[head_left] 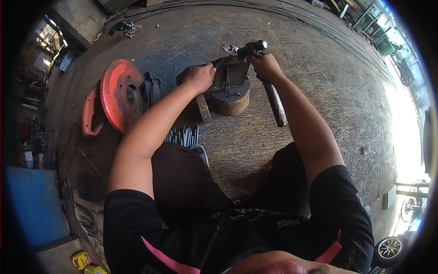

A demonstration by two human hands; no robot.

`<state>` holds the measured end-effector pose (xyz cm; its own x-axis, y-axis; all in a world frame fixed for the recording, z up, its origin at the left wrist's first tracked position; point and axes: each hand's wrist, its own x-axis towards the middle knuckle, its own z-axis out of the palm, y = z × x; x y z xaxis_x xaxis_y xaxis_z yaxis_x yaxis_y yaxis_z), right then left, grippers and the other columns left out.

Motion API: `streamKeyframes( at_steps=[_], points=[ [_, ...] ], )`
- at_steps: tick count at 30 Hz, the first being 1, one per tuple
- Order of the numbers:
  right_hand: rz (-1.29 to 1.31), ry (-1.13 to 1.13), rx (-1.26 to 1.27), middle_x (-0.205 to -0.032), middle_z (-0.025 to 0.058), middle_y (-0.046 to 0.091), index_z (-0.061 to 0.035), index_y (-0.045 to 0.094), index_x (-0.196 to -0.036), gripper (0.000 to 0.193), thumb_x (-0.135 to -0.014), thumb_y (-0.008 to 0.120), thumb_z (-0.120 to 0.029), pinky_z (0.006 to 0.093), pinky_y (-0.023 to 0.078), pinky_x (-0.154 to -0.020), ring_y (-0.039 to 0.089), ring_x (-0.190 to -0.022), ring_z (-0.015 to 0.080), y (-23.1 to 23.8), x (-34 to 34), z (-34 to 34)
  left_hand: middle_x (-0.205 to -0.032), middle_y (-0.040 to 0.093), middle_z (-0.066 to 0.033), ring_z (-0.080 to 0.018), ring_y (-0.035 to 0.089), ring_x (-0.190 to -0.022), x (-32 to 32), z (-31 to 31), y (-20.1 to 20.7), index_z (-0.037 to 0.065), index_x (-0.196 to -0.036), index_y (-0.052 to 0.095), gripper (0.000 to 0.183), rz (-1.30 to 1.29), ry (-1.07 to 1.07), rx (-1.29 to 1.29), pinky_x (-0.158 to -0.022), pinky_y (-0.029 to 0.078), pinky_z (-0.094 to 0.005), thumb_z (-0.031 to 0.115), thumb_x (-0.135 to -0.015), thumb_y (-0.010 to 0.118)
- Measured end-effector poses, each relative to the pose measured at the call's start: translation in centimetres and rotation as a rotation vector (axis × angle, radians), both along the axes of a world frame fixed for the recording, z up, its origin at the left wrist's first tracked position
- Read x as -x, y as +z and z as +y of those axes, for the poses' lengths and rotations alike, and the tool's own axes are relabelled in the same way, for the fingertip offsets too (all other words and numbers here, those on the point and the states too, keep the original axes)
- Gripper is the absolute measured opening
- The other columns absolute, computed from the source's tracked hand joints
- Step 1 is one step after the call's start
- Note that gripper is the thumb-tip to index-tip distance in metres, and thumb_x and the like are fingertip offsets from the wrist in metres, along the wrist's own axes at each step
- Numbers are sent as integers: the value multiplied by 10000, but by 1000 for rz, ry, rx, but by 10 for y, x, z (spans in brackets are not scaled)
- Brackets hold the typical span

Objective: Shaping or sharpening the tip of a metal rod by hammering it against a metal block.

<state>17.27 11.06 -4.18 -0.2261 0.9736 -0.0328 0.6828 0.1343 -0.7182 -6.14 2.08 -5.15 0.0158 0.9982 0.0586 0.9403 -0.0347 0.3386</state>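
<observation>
Ahead of me, my left hand [200,79] is closed over the edge of a dark metal piece on top of a round wooden block [233,106]. A flat dark metal plate [238,74] stands tilted there, with a thin rod or seam down its middle. My right hand [265,67] grips a hammer [275,104] close to its head, which sits at the plate's upper right corner. The hammer's worn handle hangs down toward me. Whether the head touches the plate I cannot tell. A flat bar [204,109] leans below my left hand.
A red cut-off saw [119,86] stands to the left. Several short metal rods [184,136] lie by my left knee. A bird [124,28] is on the floor at the far left. Long thin rods [315,28] run across the back. A wheel [390,248] shows at the lower right.
</observation>
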Motion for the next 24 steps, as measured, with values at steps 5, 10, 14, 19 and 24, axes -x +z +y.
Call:
streamKeyframes(
  at_steps=[5,10,14,19,24],
  points=[
    [52,5,55,-703,142,658,42,663,-885,430,-850,670,-387,376,531,-636,681,-645,255,7,-4,-4,-974,643,-247,-451,599,-948,-5,0,2,84,-1045,548,301,-28,-5,10,-804,468,-548,339,-990,398],
    [97,15,70,-723,152,665,43,666,-913,439,-846,672,-391,377,536,-651,685,-666,263,7,-4,-4,-911,653,-239,-453,615,-889,-6,-2,4,90,-1049,548,278,22,-26,-46,-755,485,-546,333,-982,432],
    [72,8,41,-784,171,683,33,674,-950,446,-836,671,-398,385,537,-696,693,-731,291,2,-4,2,-901,651,-244,-453,618,-877,-9,-3,7,93,-1052,549,269,43,-38,-63,-742,487,-551,328,-980,439],
    [10,-13,8,-866,196,693,25,680,-973,471,-823,669,-422,395,528,-759,691,-824,321,1,-2,3,-844,653,-244,-451,631,-830,-8,-2,11,94,-1052,554,228,99,-61,-107,-706,492,-554,289,-969,470],
    [56,-20,42,-883,206,693,4,695,-977,467,-828,661,-438,399,524,-774,686,-846,332,20,5,-8,-822,652,-242,-449,635,-816,-3,0,10,83,-1032,546,218,137,-88,-142,-692,490,-554,279,-970,473]
  ],
)
